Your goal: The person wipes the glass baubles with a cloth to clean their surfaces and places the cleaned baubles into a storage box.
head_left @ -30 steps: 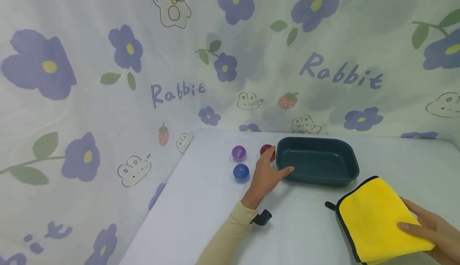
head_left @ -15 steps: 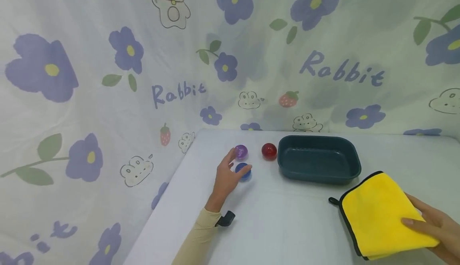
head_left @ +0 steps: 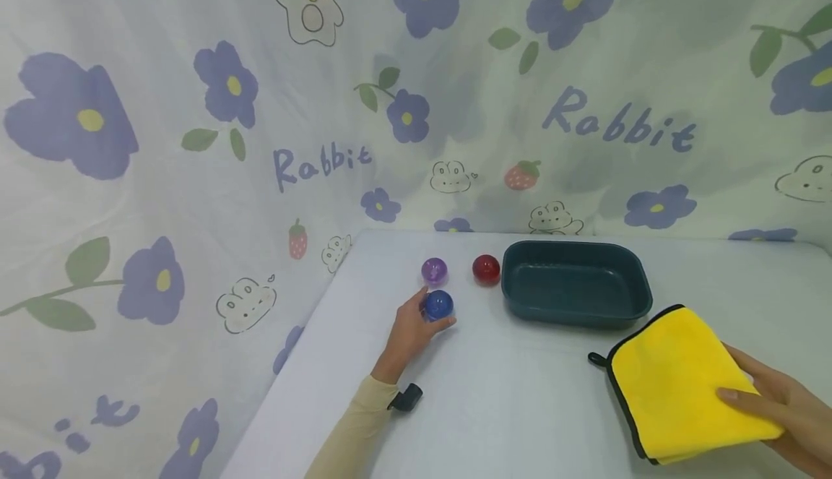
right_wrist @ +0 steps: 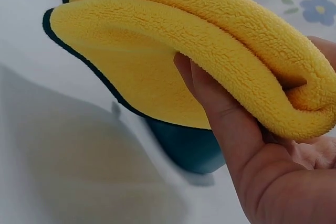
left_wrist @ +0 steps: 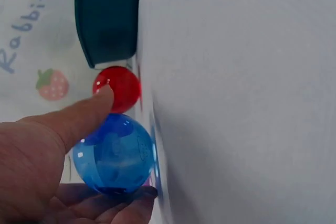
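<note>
My left hand [head_left: 416, 326] grips a clear blue ball [head_left: 438, 305] on the white table, thumb and fingers curled round it; the left wrist view shows the blue ball [left_wrist: 114, 155] between thumb and fingers. A purple ball [head_left: 433, 271] and a red ball [head_left: 485, 269] lie just beyond it. The red ball [left_wrist: 117, 87] sits next to a dark teal tray [head_left: 575, 287]. My right hand [head_left: 773, 403] holds a folded yellow cloth [head_left: 676, 385] at the right, with the thumb on top. In the right wrist view the fingers [right_wrist: 220, 108] curl under the yellow cloth [right_wrist: 184, 51].
A floral curtain printed with "Rabbit" [head_left: 321, 165] hangs behind and left of the table. The table's left edge [head_left: 292, 363] runs diagonally beside my left arm. White tabletop [head_left: 520, 392] lies between the two hands.
My left hand moved left from the red ball by the tray to the blue ball and closed round it. The right hand kept hold of the yellow cloth.
</note>
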A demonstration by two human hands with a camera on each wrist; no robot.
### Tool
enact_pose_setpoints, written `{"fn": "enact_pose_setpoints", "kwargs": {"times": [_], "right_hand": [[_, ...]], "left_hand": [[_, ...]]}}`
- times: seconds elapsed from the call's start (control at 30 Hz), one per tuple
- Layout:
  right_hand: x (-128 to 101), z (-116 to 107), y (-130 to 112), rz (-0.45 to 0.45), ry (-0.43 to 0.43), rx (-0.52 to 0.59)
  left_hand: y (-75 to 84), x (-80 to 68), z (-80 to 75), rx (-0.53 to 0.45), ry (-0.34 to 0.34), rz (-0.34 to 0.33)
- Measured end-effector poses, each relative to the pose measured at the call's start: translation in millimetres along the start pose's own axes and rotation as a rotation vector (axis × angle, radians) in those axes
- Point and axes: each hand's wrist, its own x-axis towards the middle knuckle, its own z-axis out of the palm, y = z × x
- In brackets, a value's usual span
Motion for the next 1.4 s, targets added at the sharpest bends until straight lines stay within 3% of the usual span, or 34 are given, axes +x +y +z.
{"fn": "enact_pose_setpoints", "kwargs": {"times": [0.2, 0.4, 0.7, 0.83, 1.03, 1.23, 1.4], "right_hand": [[0.8, 4.5, -7.7, 0.018, 0.012, -0.03], [0.6, 9.5, -16.9, 0.013, 0.014, -0.029], [0.9, 10.2, -29.6, -0.031, 0.013, -0.028], [1.5, 11.8, -36.3, -0.107, 0.042, -0.028], [4.9, 15.2, -53.0, -0.27, 0.092, -0.03], [10.3, 14.1, -73.1, -0.399, 0.067, 0.067], [15.4, 24.5, -91.4, -0.505, 0.058, 0.123]], "left_hand": [[0.5, 3.7, 1.9, 0.018, 0.031, -0.006], [-1.2, 7.8, 1.9, 0.028, 0.048, 0.031], [10.9, 3.4, 0.9, -0.059, -0.019, -0.002], [26.4, 0.1, -1.5, -0.132, -0.066, 0.012], [64.3, -1.3, -6.3, -0.254, -0.123, 0.056], [104.9, -2.9, -4.6, -0.332, -0.173, 0.114], [128.2, -2.0, 3.7, -0.393, -0.182, 0.154]]}}
